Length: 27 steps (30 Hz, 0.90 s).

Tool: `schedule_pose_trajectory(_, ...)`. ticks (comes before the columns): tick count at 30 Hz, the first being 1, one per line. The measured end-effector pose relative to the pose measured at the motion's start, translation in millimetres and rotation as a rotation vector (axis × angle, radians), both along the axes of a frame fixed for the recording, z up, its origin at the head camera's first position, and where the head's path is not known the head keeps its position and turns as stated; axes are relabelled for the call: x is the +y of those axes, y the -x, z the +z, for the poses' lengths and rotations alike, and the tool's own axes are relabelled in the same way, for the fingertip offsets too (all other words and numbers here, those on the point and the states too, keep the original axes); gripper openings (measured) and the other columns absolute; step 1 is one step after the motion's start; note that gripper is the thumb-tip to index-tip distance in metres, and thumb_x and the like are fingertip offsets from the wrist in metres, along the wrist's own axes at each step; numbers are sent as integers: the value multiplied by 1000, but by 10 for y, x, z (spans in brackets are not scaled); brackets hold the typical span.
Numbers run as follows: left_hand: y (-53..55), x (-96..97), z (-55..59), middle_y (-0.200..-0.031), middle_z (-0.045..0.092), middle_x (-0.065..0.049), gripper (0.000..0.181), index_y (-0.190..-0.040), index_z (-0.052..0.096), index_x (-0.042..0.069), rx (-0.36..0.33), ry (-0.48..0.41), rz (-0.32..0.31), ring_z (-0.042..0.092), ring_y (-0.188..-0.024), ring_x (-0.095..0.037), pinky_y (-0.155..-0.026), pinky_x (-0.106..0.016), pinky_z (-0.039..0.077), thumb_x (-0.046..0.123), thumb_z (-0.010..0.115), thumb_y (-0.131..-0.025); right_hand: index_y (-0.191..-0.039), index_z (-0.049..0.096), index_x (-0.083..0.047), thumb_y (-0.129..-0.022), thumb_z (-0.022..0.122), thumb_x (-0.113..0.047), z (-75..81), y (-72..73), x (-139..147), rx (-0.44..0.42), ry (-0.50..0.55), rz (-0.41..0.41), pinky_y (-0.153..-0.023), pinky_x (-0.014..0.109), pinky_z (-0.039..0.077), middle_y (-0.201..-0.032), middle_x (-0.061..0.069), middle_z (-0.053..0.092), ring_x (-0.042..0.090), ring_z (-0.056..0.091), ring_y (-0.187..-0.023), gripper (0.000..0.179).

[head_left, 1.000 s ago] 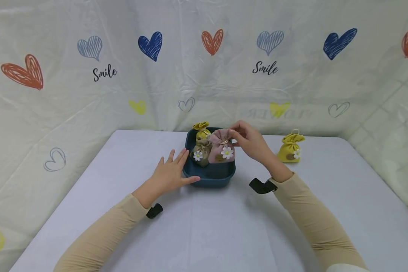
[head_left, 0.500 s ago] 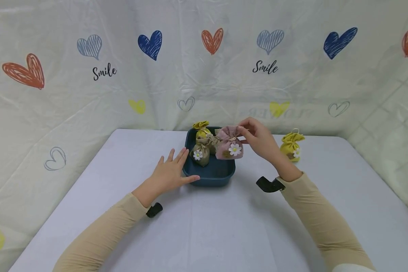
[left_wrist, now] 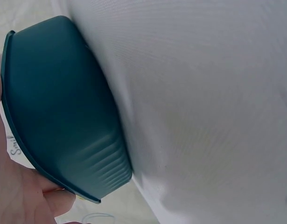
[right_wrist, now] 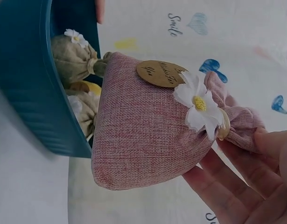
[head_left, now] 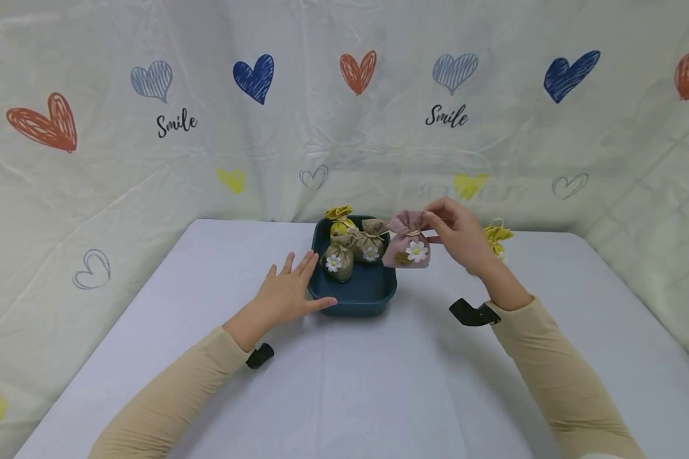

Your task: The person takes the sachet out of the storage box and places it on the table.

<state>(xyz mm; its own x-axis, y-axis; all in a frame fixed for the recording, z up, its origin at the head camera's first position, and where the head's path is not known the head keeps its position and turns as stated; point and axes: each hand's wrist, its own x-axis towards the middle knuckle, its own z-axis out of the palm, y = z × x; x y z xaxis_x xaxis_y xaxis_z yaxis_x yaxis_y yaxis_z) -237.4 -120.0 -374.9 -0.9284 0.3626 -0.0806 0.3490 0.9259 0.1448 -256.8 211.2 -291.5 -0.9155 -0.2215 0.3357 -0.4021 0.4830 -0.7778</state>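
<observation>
A pink drawstring pouch (head_left: 404,245) with a white daisy hangs beside the right rim of a dark teal basin (head_left: 353,306). My right hand (head_left: 459,233) pinches the pouch by its gathered neck; in the right wrist view the pouch (right_wrist: 143,126) also shows a round brown tag. My left hand (head_left: 284,293) lies with fingers spread against the basin's left side. In the left wrist view its fingers touch the basin's rim (left_wrist: 22,144). Inside the basin sit two olive-brown pouches, one at the front (head_left: 341,264) and one farther back (head_left: 367,239), and a yellow pouch (head_left: 341,223).
Another yellow pouch (head_left: 498,237) stands on the table at the right, partly hidden behind my right hand. The white table (head_left: 344,382) reaches back to a hanging sheet (head_left: 390,140) printed with hearts. Dark wrist cameras (head_left: 473,313) sit under both sleeves.
My right hand has carried the pink pouch rightward from over the basin to outside its right rim. The rear olive-brown pouch has come into sight. My left hand has stayed put.
</observation>
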Motion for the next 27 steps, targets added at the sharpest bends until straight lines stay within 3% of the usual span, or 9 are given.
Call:
schedule_pose_trajectory(10,13,-4,-11,-172,10,-4,110,-167,10,14,-2,-11,2,5,-155,-41,-119,-67,13,82,48,-90,-126,54,8,-110,50,-16,-35,-44,148,10,-26,-28,-80,21,57,-119,23,63,34,64,-110,29)
schedule_pose_trajectory(17,2,-3,-7,-172,9,-3,110,-167,10,14,-1,-4,4,4,-155,-40,-119,-66,13,82,49,-89,-127,54,9,-110,49,-16,-69,-55,272,27,-37,-38,-78,16,55,-118,24,64,16,63,-102,30)
schedule_pose_trajectory(27,13,-20,-13,-171,11,-5,110,-166,11,12,10,-6,-4,7,-155,-42,-118,-67,14,82,48,-90,-126,55,9,-110,49,-18,-81,-95,451,44,-63,-112,-74,12,54,-118,25,65,2,61,-95,31)
